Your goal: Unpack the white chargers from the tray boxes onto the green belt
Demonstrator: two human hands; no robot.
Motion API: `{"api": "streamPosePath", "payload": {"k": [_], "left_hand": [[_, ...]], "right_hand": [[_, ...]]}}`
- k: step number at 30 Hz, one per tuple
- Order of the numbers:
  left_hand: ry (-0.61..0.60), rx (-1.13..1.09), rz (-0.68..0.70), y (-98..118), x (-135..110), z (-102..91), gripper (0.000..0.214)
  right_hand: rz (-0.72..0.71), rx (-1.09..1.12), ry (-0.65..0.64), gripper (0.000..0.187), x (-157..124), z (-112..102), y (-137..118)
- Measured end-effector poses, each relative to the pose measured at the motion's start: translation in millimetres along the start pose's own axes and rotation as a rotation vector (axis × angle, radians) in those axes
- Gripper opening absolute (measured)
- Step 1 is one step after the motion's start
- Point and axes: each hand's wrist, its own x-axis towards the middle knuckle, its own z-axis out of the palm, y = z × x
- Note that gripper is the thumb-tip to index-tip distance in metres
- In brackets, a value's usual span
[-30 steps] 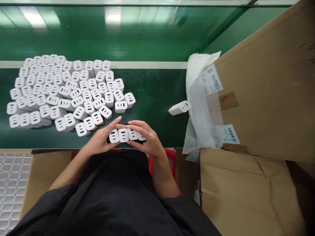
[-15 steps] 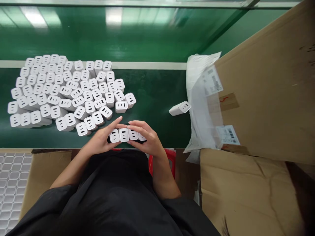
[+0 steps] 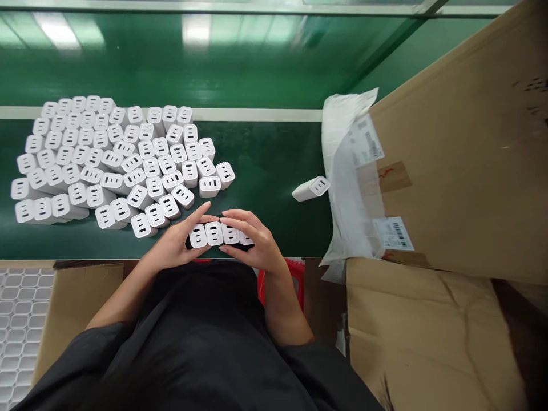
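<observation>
Green surface (image 3: pixel 269 148), glossy. Far left, near side: one compartmented tray (image 3: pixel 22 321). Then a cluster of white chargers (image 3: pixel 86 137), sixty-odd by eye; overlaps bar an exact tally. Left hand (image 3: pixel 176 242) grasps the left end of a row of four chargers (image 3: pixel 214 234) at the near edge; right hand (image 3: pixel 262 245) grips the other end, part-covering the fourth. They look stiff, smooth, probably light, slightly slippery; best held by both ends, pressed inward. Farther right, one lone charger (image 3: pixel 309 189) beside white wrap (image 3: pixel 337 137).
</observation>
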Motion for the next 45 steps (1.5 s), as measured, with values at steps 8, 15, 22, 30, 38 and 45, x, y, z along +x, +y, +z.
{"api": "streamPosePath", "payload": {"k": [8, 15, 22, 30, 38, 45], "left_hand": [[-0.009, 0.023, -0.033, -1.0, -2.3, 1.4, 0.088], [0.015, 0.026, -0.008, -2.6, -2.0, 1.2, 0.092], [0.000, 0.037, -0.017, -4.4, -4.0, 1.1, 0.089], [0.026, 0.033, 0.088, -4.1, -1.6, 1.3, 0.086], [0.008, 0.040, 0.048, -4.5, -3.2, 1.1, 0.087], [-0.004, 0.027, 0.019, -2.6, -3.1, 1.4, 0.089]], "right_hand": [[-0.012, 0.020, -0.006, 0.059, -0.7, -2.5, 0.5], [0.005, 0.193, -0.028, 0.059, -6.0, -12.5, 3.4], [0.023, 0.131, -0.030, 0.052, -3.5, -6.4, 4.1], [0.011, 0.099, -0.004, 0.050, -3.9, -5.1, 1.7], [-0.007, 0.088, -0.018, 0.055, -3.2, -4.9, 2.7], [0.001, 0.067, -0.023, 0.057, -3.0, -4.1, 2.1]]}}
